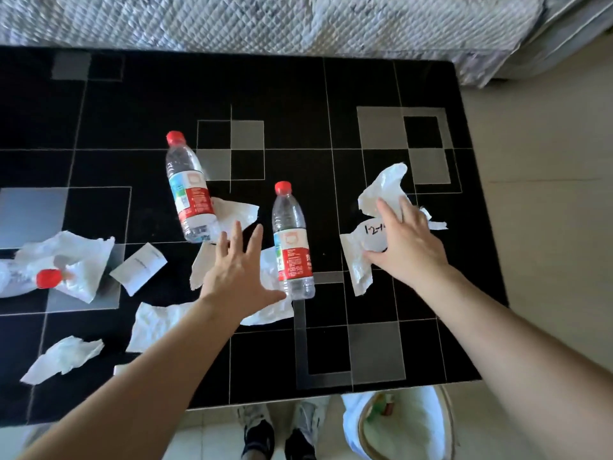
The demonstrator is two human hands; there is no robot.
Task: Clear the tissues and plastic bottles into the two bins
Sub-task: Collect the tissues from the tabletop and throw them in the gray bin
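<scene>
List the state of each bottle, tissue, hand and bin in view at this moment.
upper bottle: capped, lying on the table.
middle bottle: capped, lying on tissue.
left bottle: capped, lying among tissue.
right tissues: crumpled, under the right hand.
centre tissues: loose, flat.
left hand: open, fingers spread, empty.
right hand: open, pressing on tissue.
bin: on the floor, lined, some waste inside.

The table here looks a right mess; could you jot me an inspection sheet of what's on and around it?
Surface: black table with grey squares.
Job's things: three red-capped bottles, upper, middle, left-edge; crumpled tissues scattered; one bin below the table edge.
Clutter: paper slip.
Hands: left hand spread open over tissues; right hand pressing a tissue.
Cables: nothing seen.
Surroundings: quilted cover, tiled floor, shoes.
</scene>
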